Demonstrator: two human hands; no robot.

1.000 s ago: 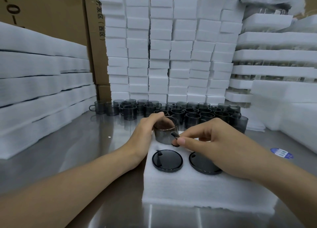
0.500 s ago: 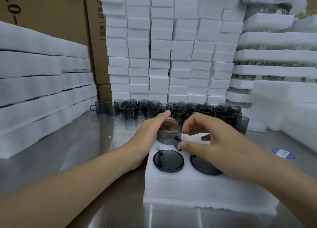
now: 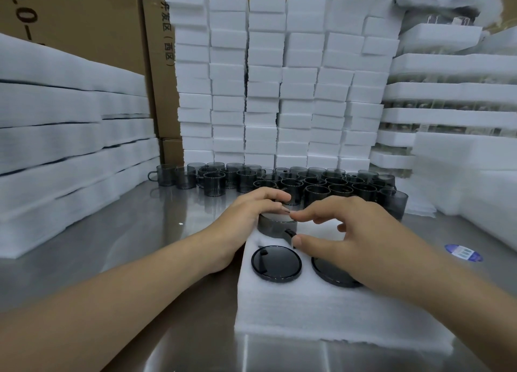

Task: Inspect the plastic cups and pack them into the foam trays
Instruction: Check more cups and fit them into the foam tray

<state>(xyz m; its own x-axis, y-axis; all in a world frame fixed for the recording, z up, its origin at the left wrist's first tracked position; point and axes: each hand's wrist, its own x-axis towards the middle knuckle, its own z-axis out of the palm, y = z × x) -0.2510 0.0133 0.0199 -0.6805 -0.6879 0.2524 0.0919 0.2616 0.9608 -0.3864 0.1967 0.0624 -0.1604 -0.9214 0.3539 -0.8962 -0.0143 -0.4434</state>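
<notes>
Clearly the cup (image 3: 275, 227) sits upside down, half sunk in the far-left pocket of the foam tray (image 3: 321, 310). The left hand (image 3: 251, 217) presses flat-fingered on top, and the right hand (image 3: 363, 237) sets its thumb by the handle (image 3: 290, 233), a pinch I cannot confirm. If the handle misses its slot, pushing may tear the foam or jam the cup crooked. A second ago the left hand wrapped the cup's side and the cup stood higher.

Three cups (image 3: 276, 264) in tray (image 3: 321, 315); two hands (image 3: 246, 217)
</notes>
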